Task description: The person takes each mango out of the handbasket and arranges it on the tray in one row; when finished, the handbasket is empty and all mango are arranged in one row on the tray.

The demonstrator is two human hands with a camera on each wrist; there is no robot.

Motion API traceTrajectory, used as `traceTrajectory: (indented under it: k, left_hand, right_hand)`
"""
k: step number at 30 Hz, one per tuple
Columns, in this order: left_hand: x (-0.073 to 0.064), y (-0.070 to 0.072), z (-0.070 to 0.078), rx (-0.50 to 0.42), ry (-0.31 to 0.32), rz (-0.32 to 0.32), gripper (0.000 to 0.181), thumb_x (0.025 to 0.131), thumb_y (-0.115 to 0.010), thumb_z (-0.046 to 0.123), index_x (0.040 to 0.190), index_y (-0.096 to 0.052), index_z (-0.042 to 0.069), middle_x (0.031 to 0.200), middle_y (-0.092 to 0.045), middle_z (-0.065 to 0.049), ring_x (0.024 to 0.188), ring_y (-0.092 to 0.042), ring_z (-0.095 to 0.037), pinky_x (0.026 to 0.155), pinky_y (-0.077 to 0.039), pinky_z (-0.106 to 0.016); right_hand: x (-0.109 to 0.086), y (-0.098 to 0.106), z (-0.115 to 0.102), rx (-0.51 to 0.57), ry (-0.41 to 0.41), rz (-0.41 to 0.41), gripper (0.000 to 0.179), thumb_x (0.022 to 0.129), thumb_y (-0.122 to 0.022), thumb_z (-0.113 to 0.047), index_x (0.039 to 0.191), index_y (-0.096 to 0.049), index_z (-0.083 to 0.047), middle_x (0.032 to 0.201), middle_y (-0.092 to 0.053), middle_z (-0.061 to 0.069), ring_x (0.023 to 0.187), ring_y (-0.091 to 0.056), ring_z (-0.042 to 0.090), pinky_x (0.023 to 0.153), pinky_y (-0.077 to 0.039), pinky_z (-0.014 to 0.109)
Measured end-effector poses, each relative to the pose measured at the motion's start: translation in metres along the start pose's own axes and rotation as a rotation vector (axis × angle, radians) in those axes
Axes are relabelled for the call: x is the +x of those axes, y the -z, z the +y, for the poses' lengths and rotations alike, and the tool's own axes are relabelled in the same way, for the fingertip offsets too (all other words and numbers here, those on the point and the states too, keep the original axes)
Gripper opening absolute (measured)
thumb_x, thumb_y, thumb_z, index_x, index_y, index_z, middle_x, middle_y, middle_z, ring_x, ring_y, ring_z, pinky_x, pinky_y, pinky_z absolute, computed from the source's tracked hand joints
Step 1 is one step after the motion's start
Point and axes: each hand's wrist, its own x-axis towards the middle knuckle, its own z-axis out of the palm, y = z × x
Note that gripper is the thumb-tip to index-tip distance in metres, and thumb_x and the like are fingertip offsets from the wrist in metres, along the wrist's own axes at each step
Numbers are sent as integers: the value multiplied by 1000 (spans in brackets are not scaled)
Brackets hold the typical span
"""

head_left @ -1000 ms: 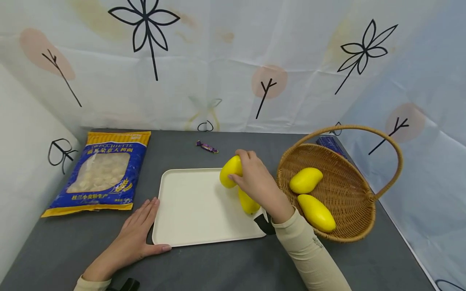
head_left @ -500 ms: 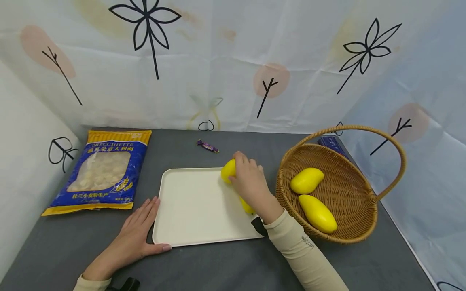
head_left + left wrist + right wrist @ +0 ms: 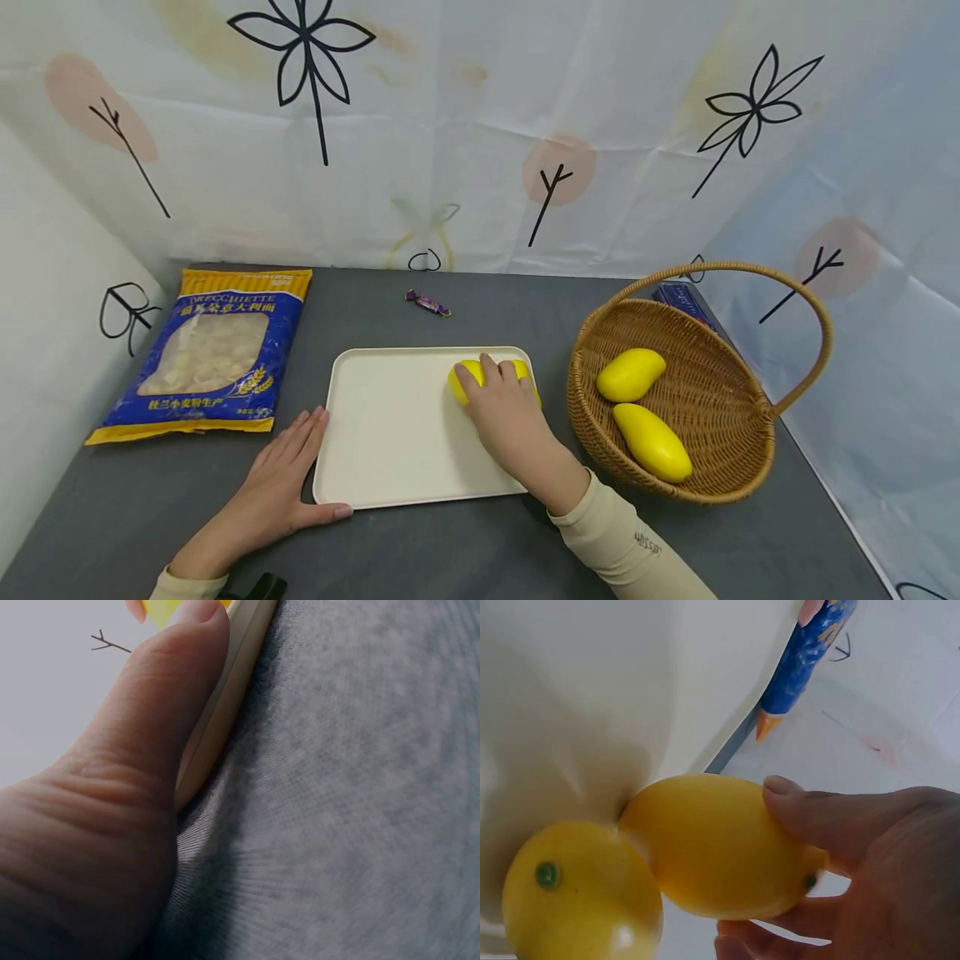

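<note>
At centre, your right hand (image 3: 510,425) has its fingers curled round a mango (image 3: 712,847) beside a second mango (image 3: 585,900); lower left, your left hand (image 3: 273,490) rests straight-fingered at the tray (image 3: 397,433).

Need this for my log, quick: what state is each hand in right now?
Left hand: open, resting at the tray's edge.
Right hand: holding a yellow fruit between thumb and fingers.

Leaf-printed white backdrop (image 3: 465,108) — grey table (image 3: 420,546).
</note>
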Motion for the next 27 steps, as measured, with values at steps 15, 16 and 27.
traceTrajectory:
  k: [15, 16, 27]
  left_hand:
    - [1, -1, -1, 4, -9, 1, 124, 67, -66, 75, 155, -6, 11, 159, -12, -17, 147, -6, -33, 112, -8, -58]
    - [1, -2, -2, 4, -8, -1, 124, 67, -66, 75, 155, -6, 11, 160, -12, -17, 147, -6, -33, 112, -8, -58]
    - [1, -1, -2, 1, -3, -10, 125, 67, -66, 75, 155, -6, 11, 160, -11, -16, 147, -5, -32, 111, -10, -59]
  right_hand:
    - [-32, -20, -7, -10, 66, 33, 61, 81, -77, -29, 135, -51, -15, 131, -52, 14, 108, -51, 31, 75, -47, 42]
    - [-33, -21, -7, -10, 62, 37, 63, 80, -78, -30, 135, -51, -15, 130, -52, 14, 108, -51, 31, 75, -46, 42]
    - [-40, -27, -9, 26, 33, 67, 64, 79, -79, -30, 135, -51, -16, 130, -51, 12, 109, -50, 30, 74, -43, 41]
